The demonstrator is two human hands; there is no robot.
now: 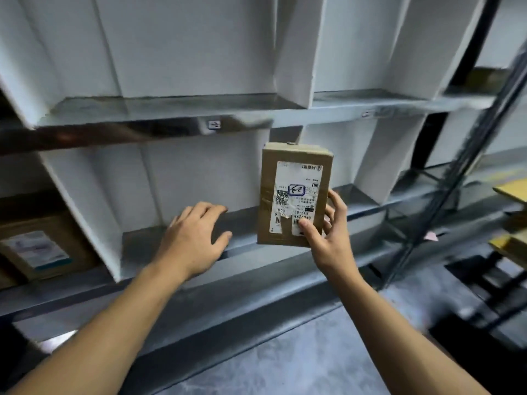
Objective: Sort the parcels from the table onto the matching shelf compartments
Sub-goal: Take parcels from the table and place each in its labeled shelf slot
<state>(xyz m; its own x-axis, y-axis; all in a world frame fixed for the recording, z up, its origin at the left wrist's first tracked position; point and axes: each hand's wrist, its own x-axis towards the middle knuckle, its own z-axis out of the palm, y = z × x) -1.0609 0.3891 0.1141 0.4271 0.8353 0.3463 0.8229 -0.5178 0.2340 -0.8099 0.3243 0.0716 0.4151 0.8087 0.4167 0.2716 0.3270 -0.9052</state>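
A small brown cardboard parcel [295,192] with a white shipping label stands upright in front of the middle shelf level. My right hand [328,238] grips its lower right corner, thumb on the label and fingers behind. My left hand [191,238] hovers open, fingers loosely bent, over the floor of the wide compartment [148,240] to the parcel's left, holding nothing. A white divider [85,218] bounds that compartment on the left. Small tags [213,124] sit on the edge of the shelf above.
Another brown parcel [37,249] with a label lies in the compartment at the far left. Yellow and brown parcels [510,240] show at the right edge. A dark metal upright [445,195] stands at the right. Grey floor [285,366] lies below.
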